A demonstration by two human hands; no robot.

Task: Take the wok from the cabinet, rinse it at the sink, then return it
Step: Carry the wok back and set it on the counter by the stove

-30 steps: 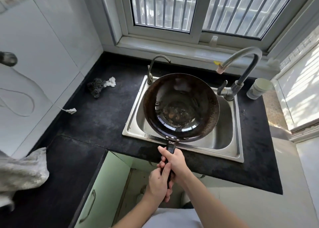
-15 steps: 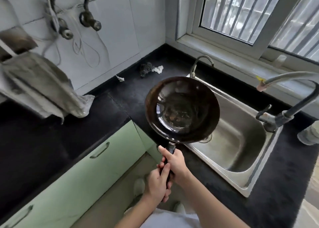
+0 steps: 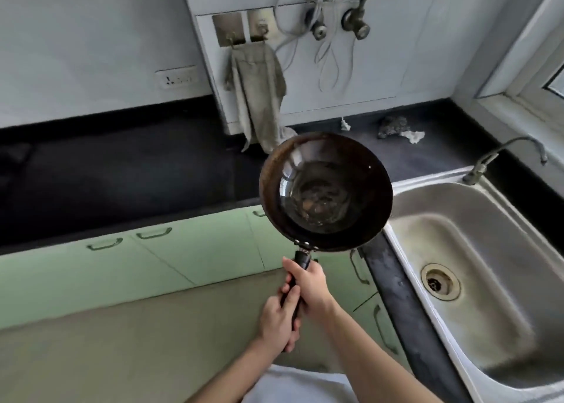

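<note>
A dark, round wok [image 3: 325, 190] with a stained bottom hangs in the air over the corner of the green cabinets [image 3: 189, 250], left of the steel sink [image 3: 476, 250]. Its black handle runs down toward me. My right hand [image 3: 309, 285] grips the handle higher up, just below the wok. My left hand [image 3: 279, 318] grips the handle's lower end. The cabinet doors in view are closed.
A black countertop [image 3: 122, 171] runs along the wall and around the sink. A small tap [image 3: 503, 155] stands at the sink's far edge. A grey cloth [image 3: 259, 97] hangs from a wall hook. A scrubber and a white rag [image 3: 399, 129] lie in the corner. The floor [image 3: 137, 326] lies below.
I have turned left with the wok. It has left its place over the sink and now hangs above the cabinet corner, with the sink to its right. Both hands keep their grip.
</note>
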